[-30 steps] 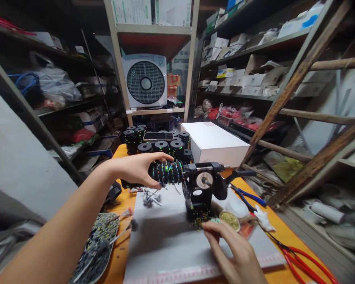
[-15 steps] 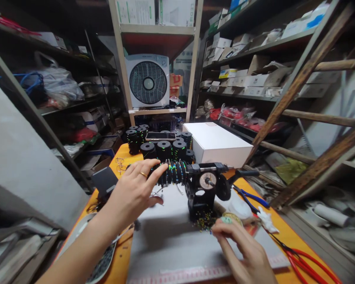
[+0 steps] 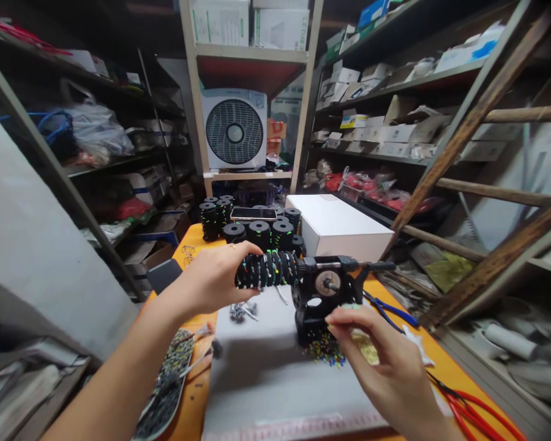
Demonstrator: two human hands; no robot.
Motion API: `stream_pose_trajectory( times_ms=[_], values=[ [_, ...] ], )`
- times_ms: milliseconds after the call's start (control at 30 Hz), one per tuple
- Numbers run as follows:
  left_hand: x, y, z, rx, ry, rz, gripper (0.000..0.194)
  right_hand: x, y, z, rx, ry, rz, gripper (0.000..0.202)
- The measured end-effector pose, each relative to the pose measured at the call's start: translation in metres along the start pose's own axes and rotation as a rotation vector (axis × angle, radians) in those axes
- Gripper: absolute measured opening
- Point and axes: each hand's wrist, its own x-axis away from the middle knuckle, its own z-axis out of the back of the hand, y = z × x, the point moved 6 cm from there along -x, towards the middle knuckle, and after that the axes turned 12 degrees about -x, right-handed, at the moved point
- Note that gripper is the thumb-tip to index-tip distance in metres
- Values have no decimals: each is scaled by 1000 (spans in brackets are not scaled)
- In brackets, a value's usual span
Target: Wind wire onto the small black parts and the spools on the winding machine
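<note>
At the centre of the head view, a wound spool point(image 3: 275, 268) lies horizontally on a black hand-crank winder point(image 3: 324, 288), its windings carrying small coloured pieces. The left hand point(image 3: 211, 272) is half closed, thumb below and fingers above, around the spool's outer end. The right hand point(image 3: 390, 361) has its thumb and forefinger tips close together beside the winder's base; whether they pinch anything cannot be told.

Likely faults, as judged: uneven pressure from the left hand could crowd or slacken the windings; a turning spool could catch its fingertips. A sweep of the right hand could scatter the loose beads point(image 3: 328, 350) at the base or upset the adjacent dish of yellowish grains point(image 3: 366, 348). Behind, a phone point(image 3: 253, 214) lying across upright spools point(image 3: 259, 234) could slide if they are jolted.
</note>
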Motion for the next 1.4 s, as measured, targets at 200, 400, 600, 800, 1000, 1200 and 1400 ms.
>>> stream_pose_trajectory(
  times_ms=[200, 400, 600, 800, 1000, 1200, 1400],
  values=[
    [4, 10, 13, -92, 113, -102, 41, -47, -28, -9, -49, -17, 141, 20],
    [30, 23, -4, -212, 312, 28, 44, -61, -27, -5, -89, 46, 131, 18],
    [21, 11, -2, -44, 224, 92, 45, -72, -29, -12, -62, 19, 124, 14],
    [14, 4, 6, 94, 90, 160, 40, -93, -44, -40, 7, -58, 270, 13],
    [11, 3, 6, 105, 84, 169, 35, -102, -47, -59, 26, -143, 352, 14],
    [10, 2, 6, 98, 52, 160, 38, -104, -47, -62, 81, -152, 355, 13],
    [10, 3, 5, 86, 44, 146, 35, -104, -44, -66, 137, -200, 367, 15]
  ],
)
